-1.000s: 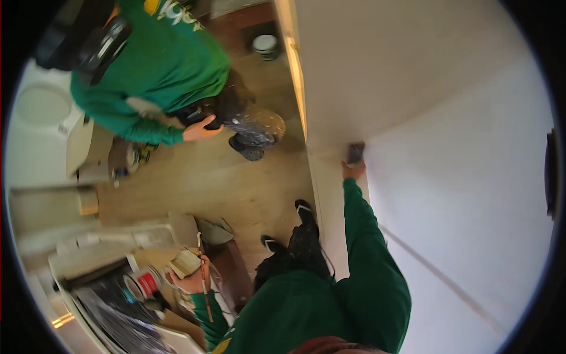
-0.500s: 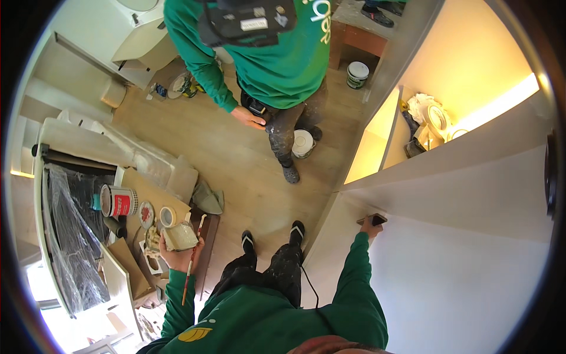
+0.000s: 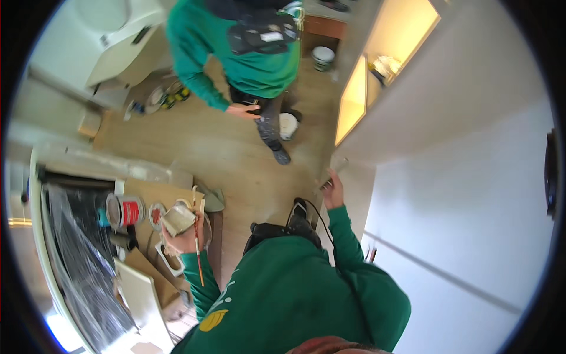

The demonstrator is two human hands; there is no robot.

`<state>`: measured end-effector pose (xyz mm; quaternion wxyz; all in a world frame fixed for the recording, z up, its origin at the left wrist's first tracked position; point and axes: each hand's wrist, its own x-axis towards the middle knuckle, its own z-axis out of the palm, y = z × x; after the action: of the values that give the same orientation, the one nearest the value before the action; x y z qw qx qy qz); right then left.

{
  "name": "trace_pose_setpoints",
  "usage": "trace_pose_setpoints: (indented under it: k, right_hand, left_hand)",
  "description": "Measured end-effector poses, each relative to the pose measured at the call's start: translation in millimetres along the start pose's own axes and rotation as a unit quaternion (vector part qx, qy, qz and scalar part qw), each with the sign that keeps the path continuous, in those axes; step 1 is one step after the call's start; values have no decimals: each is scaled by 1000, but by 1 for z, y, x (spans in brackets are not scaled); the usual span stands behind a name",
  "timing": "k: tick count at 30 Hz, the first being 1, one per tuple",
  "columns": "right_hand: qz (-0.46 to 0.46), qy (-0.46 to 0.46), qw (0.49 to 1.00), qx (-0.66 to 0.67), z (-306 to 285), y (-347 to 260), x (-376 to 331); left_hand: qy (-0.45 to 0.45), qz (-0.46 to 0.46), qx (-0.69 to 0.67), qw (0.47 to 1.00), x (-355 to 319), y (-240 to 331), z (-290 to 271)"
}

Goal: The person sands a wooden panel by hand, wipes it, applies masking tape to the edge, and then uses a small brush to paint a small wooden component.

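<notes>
My left hand (image 3: 187, 241) is closed around a squarish, putty-smeared container (image 3: 178, 219). A thin brush-like stick (image 3: 198, 251) with a red and white handle is held in the same hand, pointing down along my sleeve. On the other side, my right hand (image 3: 335, 193) is raised near the pale wall panel, its fingers closed on a small flat tool (image 3: 326, 184). Motion blurs that tool, so its exact kind is unclear. Close to my left hand stand an open paint can (image 3: 125, 210) with a red label and a round, red-stained lid (image 3: 157, 215).
A co-worker in a green sweater (image 3: 250, 71) stands ahead, a white bucket (image 3: 288, 126) by their feet. Another bucket (image 3: 322, 58) is farther back. Lit shelf niches (image 3: 352, 100) are at the right. A plastic-covered dark panel (image 3: 76, 253) lies left. A black cable (image 3: 323, 221) hangs beside me.
My right hand has come away from the pale panel and moved left with the tool. My body and view have shifted rightward; my left hand still holds the container and stick.
</notes>
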<state>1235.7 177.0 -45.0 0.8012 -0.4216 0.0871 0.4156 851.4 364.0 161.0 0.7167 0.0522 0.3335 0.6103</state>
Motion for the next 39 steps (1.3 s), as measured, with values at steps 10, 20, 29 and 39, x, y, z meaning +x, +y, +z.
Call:
trace_pose_setpoints:
  k: [10,20,29,39]
  right_hand:
    - [21,-143,978,148,66,-42,-57]
    - [-138,-143,980,-24,66,-56,-108]
    - [-131,-103,986,6,82,-83,-119]
    - [-215,-112,967,-74,77,-85,-119]
  left_hand:
    - [-35,-34,-3,999,32,9,-30]
    - [-32,-88,-57,994,42,3,-30]
    - [-30,-71,-63,995,41,-9,-23]
    - [-6,-111,-72,991,33,-7,-4]
